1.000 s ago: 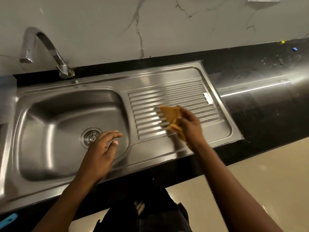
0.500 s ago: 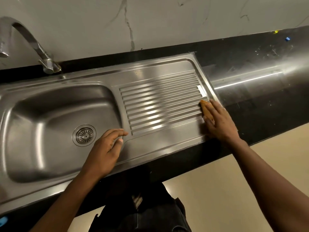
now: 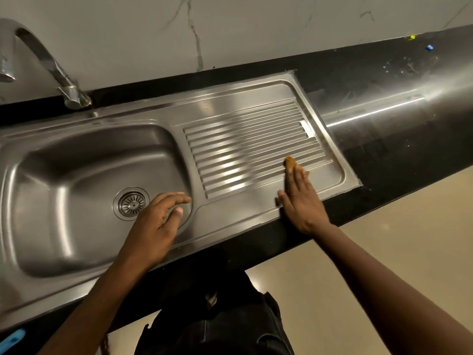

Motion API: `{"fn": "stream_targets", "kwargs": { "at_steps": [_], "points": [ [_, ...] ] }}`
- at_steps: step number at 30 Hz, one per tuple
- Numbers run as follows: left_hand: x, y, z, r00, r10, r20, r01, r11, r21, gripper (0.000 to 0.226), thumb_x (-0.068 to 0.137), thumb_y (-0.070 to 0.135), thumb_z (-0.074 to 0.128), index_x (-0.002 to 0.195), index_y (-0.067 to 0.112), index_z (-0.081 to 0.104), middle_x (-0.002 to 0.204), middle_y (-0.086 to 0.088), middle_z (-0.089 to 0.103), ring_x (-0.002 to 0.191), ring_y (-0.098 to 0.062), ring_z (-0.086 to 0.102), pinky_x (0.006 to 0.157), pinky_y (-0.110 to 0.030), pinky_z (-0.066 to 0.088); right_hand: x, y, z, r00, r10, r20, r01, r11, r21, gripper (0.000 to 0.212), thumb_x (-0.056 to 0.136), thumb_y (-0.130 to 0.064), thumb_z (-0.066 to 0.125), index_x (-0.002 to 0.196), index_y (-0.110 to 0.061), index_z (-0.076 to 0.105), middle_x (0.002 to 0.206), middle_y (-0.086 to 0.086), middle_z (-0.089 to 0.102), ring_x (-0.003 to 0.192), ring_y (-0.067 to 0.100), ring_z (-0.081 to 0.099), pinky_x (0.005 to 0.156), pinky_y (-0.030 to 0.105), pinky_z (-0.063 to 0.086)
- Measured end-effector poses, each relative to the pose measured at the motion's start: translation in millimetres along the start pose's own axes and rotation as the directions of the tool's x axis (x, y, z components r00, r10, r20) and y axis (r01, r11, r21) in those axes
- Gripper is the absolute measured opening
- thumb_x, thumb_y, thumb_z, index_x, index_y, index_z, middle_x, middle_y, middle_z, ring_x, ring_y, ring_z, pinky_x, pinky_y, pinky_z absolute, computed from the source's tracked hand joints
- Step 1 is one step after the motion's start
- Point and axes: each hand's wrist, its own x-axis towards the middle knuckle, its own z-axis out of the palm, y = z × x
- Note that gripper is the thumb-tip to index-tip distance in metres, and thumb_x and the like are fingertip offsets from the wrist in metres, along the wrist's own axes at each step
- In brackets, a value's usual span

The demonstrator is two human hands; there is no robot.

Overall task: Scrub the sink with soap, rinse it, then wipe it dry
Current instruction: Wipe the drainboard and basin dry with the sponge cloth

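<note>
- Head view, nearest at 6 o'clock: the person's dark clothing (image 3: 212, 329). A blue object (image 3: 12, 338) pokes in at 8 o'clock.
- The left hand (image 3: 156, 224), at 7 o'clock, hovers over the basin's right rim, with fingers loosely curved and holding nothing.
- The right hand (image 3: 302, 201), at 4 o'clock, lies flat with straight fingers. It presses an orange cloth (image 3: 290, 162) onto the near right part of the drainboard (image 3: 243, 139).
- The steel sink (image 3: 76, 252) shows no suds and no standing water. Scrubbing and rinsing seem done, and the drying wipe is likely under way. Whether the basin is dry, I cannot tell.
- The drain strainer (image 3: 131, 203), at 9 o'clock, sits just beside the left fingertips.
- Farther off, the tap (image 3: 46, 62) at 10 o'clock is not running. The scuffed black countertop (image 3: 396, 149) lies at 2 o'clock. Nothing appears to block the wiping.
</note>
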Motion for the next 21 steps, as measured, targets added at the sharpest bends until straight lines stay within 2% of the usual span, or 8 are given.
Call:
{"fn": "stream_targets", "kwargs": {
  "at_steps": [4,9,11,14,16,18,20,21],
  "points": [
    [-1.8,-6.8,-6.7,1.000,0.009,0.008,-0.009,1.000,-0.009,0.029,0.103,0.026,0.052,0.121,0.032,0.074,0.133,0.020,0.061,0.127,0.014,0.050,0.111,-0.033,0.044,-13.3,-58.8,20.3,0.998,-0.060,0.019,0.059,0.998,0.038,0.075,0.108,-0.063,0.011,0.159,-0.026,-0.029,0.167,-0.003,-0.033,0.155,0.014,-0.028,0.130,0.046,0.001],
    [-6.1,-8.5,-16.3,1.000,0.022,-0.010,-0.022,1.000,-0.002,0.027,0.103,0.026,0.053,0.117,0.038,0.072,0.134,0.017,0.062,0.122,0.021,0.048,0.109,-0.031,0.043,-30.0,-138.7,51.4,0.990,-0.109,0.088,0.105,0.993,0.057,0.071,0.108,-0.062,0.008,0.163,-0.025,-0.017,0.169,-0.002,-0.027,0.154,0.013,-0.029,0.129,0.039,-0.005],
    [-8.1,-9.2,-19.2,1.000,0.018,-0.017,-0.018,1.000,0.016,0.031,0.106,0.013,0.055,0.119,0.035,0.072,0.134,0.016,0.061,0.121,0.023,0.047,0.109,-0.032,0.043,-35.6,-165.9,64.8,0.983,-0.163,0.087,0.160,0.986,0.045,0.068,0.109,-0.054,0.015,0.164,-0.024,-0.009,0.170,-0.001,-0.020,0.156,0.015,-0.025,0.130,0.040,-0.001],
    [-13.6,-7.0,-21.6,1.000,0.022,-0.015,-0.021,0.998,0.055,0.035,0.106,0.010,0.054,0.120,0.038,0.070,0.133,0.017,0.060,0.119,0.026,0.045,0.107,-0.026,0.041,-38.9,-189.9,81.0,0.982,-0.177,0.062,0.171,0.982,0.082,0.073,0.104,-0.037,0.037,0.166,-0.023,0.001,0.172,0.001,-0.009,0.158,0.017,-0.016,0.130,0.042,0.005],
    [-16.1,-7.1,-22.2,1.000,0.020,-0.012,-0.019,0.998,0.067,0.035,0.106,0.010,0.054,0.121,0.038,0.070,0.134,0.016,0.059,0.121,0.018,0.048,0.106,-0.025,0.040,-36.2,-196.7,86.0,0.980,-0.188,0.059,0.179,0.975,0.134,0.080,0.097,-0.026,0.049,0.166,-0.024,0.008,0.173,0.001,0.001,0.159,0.017,-0.008,0.130,0.044,0.012],
    [-16.6,-6.0,-21.6,1.000,0.008,0.001,-0.008,0.997,0.071,0.034,0.106,0.010,0.054,0.121,0.036,0.070,0.134,0.014,0.060,0.124,0.008,0.051,0.109,-0.028,0.041,-34.1,-201.7,82.5,0.957,-0.282,0.068,0.262,0.940,0.217,0.081,0.093,-0.016,0.053,0.165,-0.027,0.019,0.172,-0.002,0.016,0.160,0.015,0.007,0.129,0.044,0.020],
    [-16.0,-3.5,-19.7,1.000,0.000,0.006,0.000,0.997,0.072,0.034,0.105,0.009,0.055,0.120,0.035,0.071,0.133,0.015,0.060,0.120,0.017,0.049,0.111,-0.029,0.041,-29.6,-202.0,73.6,0.932,-0.339,0.127,0.268,0.882,0.387,0.074,0.091,-0.005,0.054,0.160,-0.026,0.036,0.166,-0.004,0.035,0.155,0.013,0.026,0.125,0.038,0.027],
    [-14.6,-1.8,-19.0,1.000,-0.004,0.002,0.004,0.998,0.069,0.035,0.105,0.009,0.055,0.120,0.036,0.071,0.132,0.016,0.060,0.119,0.022,0.046,0.111,-0.029,0.040,-24.7,-200.7,64.1,0.935,-0.318,0.157,0.200,0.839,0.506,0.069,0.091,-0.002,0.054,0.156,-0.025,0.044,0.159,-0.005,0.046,0.148,0.010,0.039,0.121,0.033,0.033]
  ]
}}
